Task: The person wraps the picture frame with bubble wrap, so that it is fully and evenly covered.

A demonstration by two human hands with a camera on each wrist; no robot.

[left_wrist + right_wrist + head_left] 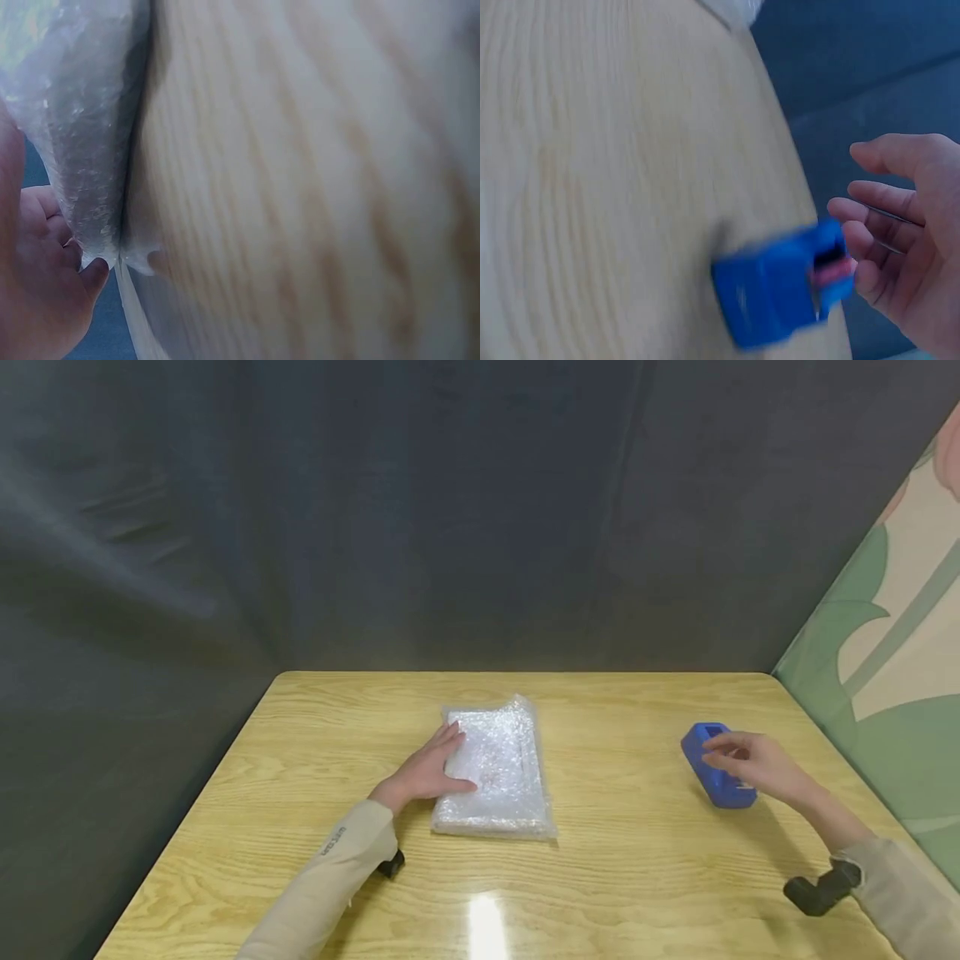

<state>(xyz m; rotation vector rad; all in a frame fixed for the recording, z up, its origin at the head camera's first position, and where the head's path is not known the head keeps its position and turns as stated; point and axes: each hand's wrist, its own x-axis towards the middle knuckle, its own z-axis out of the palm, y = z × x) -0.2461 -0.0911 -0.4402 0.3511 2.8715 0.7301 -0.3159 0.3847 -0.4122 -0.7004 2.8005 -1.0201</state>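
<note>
A flat package in bubble wrap point(498, 768) lies in the middle of the wooden table. My left hand point(426, 771) rests along its left side, fingers spread over the wrap and thumb toward the near part. In the left wrist view the bubble wrap point(82, 127) bulges beside the fingers. To the right stands a blue tape dispenser point(722, 787). My right hand point(761, 766) hovers just over it with loosely bent fingers and nothing visible in them. The right wrist view shows this dispenser point(769, 292) blurred, with a pinkish part in its slot, close to the fingertips.
The wooden table point(615, 860) has rounded far corners. Dark cloth point(480, 527) hangs behind it and along the left. A wall with a leaf pattern point(900, 693) borders the right side. Each wrist carries a small black device point(821, 889).
</note>
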